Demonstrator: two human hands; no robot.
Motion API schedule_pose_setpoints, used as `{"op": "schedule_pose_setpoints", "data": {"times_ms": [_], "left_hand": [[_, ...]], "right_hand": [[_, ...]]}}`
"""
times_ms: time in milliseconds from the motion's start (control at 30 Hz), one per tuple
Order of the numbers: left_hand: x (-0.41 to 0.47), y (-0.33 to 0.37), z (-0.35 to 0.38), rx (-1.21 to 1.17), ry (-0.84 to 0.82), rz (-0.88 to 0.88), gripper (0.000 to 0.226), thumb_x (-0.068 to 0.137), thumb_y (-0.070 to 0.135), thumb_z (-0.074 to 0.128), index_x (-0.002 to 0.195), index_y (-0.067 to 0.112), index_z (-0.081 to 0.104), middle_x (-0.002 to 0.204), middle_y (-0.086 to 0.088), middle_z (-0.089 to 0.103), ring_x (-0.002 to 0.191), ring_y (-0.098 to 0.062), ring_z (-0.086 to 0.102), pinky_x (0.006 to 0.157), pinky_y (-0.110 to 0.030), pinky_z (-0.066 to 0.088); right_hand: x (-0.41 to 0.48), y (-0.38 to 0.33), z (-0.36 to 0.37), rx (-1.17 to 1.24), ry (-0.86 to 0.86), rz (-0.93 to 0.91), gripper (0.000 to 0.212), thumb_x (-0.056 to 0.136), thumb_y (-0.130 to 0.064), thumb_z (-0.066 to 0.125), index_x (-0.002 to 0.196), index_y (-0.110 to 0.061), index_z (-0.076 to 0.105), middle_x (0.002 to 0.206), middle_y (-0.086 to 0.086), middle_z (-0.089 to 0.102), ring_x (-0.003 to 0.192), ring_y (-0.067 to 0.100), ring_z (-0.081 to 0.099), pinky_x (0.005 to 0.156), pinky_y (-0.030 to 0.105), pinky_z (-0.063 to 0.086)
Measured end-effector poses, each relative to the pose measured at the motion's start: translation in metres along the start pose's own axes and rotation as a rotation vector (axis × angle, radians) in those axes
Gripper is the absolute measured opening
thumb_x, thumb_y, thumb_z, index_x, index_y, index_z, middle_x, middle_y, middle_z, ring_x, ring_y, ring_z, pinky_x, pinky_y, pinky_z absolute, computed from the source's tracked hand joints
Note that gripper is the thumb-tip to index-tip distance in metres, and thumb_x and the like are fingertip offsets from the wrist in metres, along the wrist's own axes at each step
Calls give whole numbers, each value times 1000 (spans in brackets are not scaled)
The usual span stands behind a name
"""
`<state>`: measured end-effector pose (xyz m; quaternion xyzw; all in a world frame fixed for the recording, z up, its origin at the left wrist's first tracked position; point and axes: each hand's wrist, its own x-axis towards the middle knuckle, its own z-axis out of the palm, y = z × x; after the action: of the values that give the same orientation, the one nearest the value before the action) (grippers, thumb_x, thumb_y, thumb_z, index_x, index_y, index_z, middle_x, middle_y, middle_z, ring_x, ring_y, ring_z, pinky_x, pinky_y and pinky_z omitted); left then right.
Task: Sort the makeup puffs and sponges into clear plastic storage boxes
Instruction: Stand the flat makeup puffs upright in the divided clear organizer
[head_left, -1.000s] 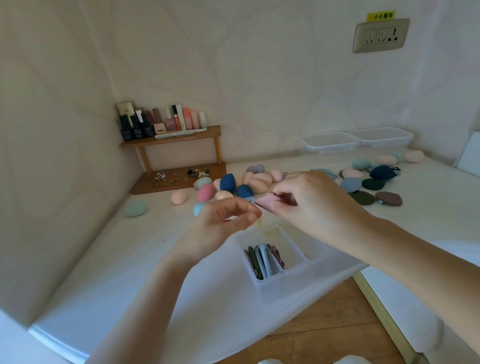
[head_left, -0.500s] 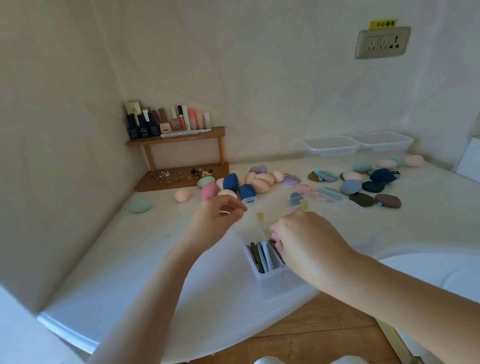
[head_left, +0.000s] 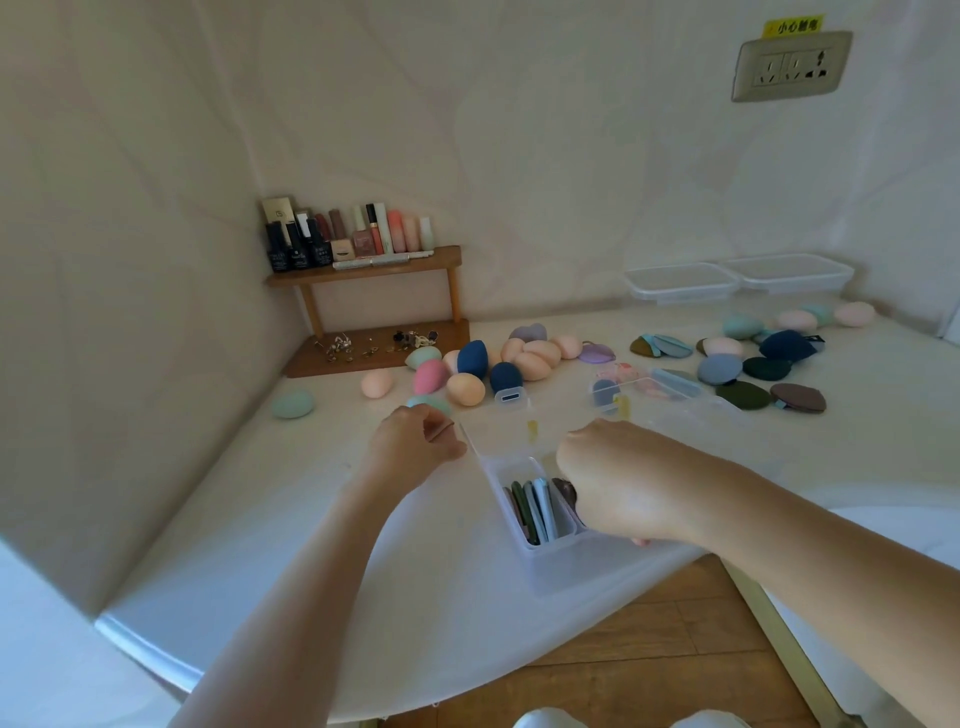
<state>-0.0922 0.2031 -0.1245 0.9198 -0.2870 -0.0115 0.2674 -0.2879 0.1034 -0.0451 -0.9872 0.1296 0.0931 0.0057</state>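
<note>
Box (head_left: 550, 569) at table (head_left: 311, 519) near edge, puffs (head_left: 540, 506) upright inside, right hand (head_left: 618, 483) in box, fingers hidden, left hand (head_left: 413, 444) curled beside its left rim, grip unclear

1. Right hand (head_left: 618, 483): fingers hidden behind its back, down in the clear storage box (head_left: 545, 566); grasp undetermined.
2. Left hand (head_left: 415, 441): fingertips curled by the box rim; contact unclear.
3. Brown puff (head_left: 563, 488): mostly covered by right hand.
4. Small metal pieces (head_left: 374, 345) on lower shelf (head_left: 311, 366): too small to identify.
5. White object (head_left: 953, 327): cut by right edge.
</note>
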Motion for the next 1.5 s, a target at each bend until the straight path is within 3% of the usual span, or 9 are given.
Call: {"op": "schedule_pose_setpoints", "data": {"times_ms": [167, 400, 600, 700, 867, 1067, 1233, 1367, 1500], "left_hand": [[4, 5, 5, 102, 30, -35, 27, 88, 30, 63, 107, 12, 64, 98, -5, 60, 84, -17, 52, 74, -28, 44], [-3, 6, -16, 244, 157, -3, 25, 91, 37, 57, 87, 13, 61, 68, 1, 56, 60, -14, 52, 48, -22, 39], [-16, 8, -39, -317, 500, 55, 6, 86, 18, 62, 84, 16, 67, 77, 3, 65, 69, -10, 57, 59, -25, 47], [-23, 25, -41, -673, 366, 109, 17, 89, 5, 55, 85, 14, 67, 73, -2, 67, 61, -7, 61, 54, -19, 51], [-44, 60, -30, -919, -45, 296, 14, 92, -2, 51, 89, 3, 64, 69, -2, 68, 61, -12, 65, 58, -20, 54], [-49, 69, -14, -900, -122, 411, 14, 93, -4, 50, 92, 3, 62, 74, -8, 67, 66, -14, 66, 65, -22, 56], [-50, 67, -13, -873, -121, 473, 15, 92, -2, 50, 95, 4, 63, 78, -10, 66, 69, -15, 65, 69, -24, 56], [-55, 70, -7, -785, -193, 511, 19, 92, 4, 54, 95, 18, 66, 81, 0, 70, 78, -13, 67, 76, -25, 56], [-59, 66, -4, -441, -102, 636, 12, 94, 27, 57, 90, 26, 68, 86, 12, 69, 86, -4, 64, 81, -20, 50]], "right_hand": [[-1, -3, -2, -107, 120, 21, 40, 89, 1, 50, 60, -15, 27, 63, 0, 30, 52, 11, 26, 46, 22, 19], [-5, -1, 1, -81, 144, -40, 41, 87, 4, 50, 60, -16, 26, 62, 1, 30, 51, 11, 27, 46, 21, 19], [-4, 12, 3, 85, 145, -75, 18, 87, -2, 49, 79, -8, 63, 85, 4, 50, 68, 17, 46, 52, 23, 31], [2, 22, 10, 133, 216, -90, 24, 89, -3, 52, 98, -15, 71, 95, -2, 41, 81, 19, 51, 54, 21, 31], [5, 34, 21, 278, 378, -125, 7, 84, -23, 65, 77, -24, 66, 74, -13, 37, 69, 4, 41, 57, 16, 30], [-1, 51, 23, 506, 388, -65, 15, 72, -30, 78, 67, -25, 65, 68, -10, 55, 59, 2, 47, 54, 14, 36], [-8, 61, 4, 709, 497, -72, 27, 69, -44, 77, 88, -28, 64, 83, -11, 63, 67, -2, 54, 62, 12, 41], [-10, 52, 6, 648, 581, -140, 3, 82, -21, 69, 84, -22, 68, 74, -9, 64, 68, 1, 57, 62, 14, 44], [-12, 60, 6, 590, 716, 1, 6, 81, -16, 67, 79, -22, 66, 69, -9, 62, 66, 4, 56, 65, 24, 46]]}}
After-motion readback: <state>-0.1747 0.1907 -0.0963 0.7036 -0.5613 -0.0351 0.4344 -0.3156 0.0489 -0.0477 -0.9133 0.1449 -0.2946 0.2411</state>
